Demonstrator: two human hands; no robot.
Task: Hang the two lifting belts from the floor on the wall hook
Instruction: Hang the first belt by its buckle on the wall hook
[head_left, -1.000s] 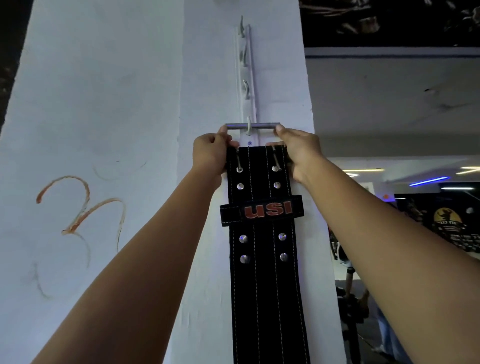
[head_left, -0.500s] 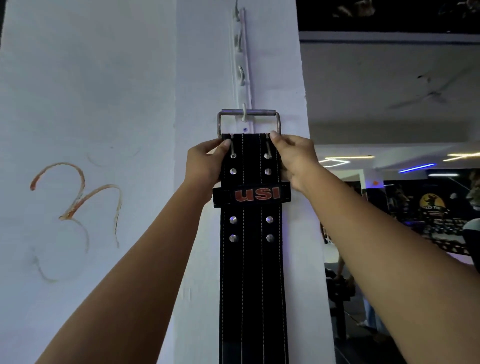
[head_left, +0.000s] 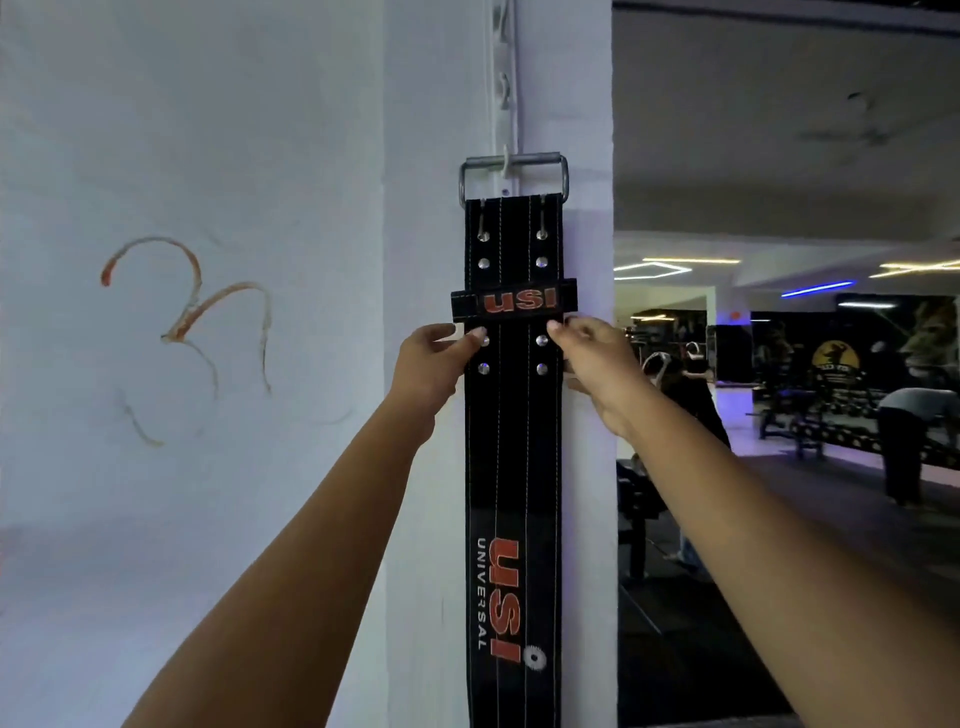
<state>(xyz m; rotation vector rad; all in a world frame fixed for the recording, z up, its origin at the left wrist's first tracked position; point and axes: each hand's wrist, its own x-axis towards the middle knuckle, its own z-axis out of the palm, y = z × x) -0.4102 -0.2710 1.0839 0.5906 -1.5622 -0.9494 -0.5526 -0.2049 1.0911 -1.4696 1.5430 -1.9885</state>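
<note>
A black lifting belt (head_left: 511, 467) with red "USI" lettering hangs straight down a white pillar. Its metal buckle (head_left: 513, 174) is looped over the lowest white wall hook (head_left: 506, 161). My left hand (head_left: 434, 364) pinches the belt's left edge just below the keeper loop (head_left: 514, 304), thumb on the front face. At the same height my right hand (head_left: 592, 364) grips the right edge, with its fingers wrapped behind. Only this one belt is in view.
A vertical white rail (head_left: 503, 78) with more hooks runs up the pillar above the buckle. A white wall with an orange scrawl (head_left: 187, 322) lies to the left. To the right is a dim gym floor with benches and a bending person (head_left: 906, 441).
Both hands have slid down the belt from the buckle to below the keeper loop. The buckle now rests on the hook, and the camera has tilted lower.
</note>
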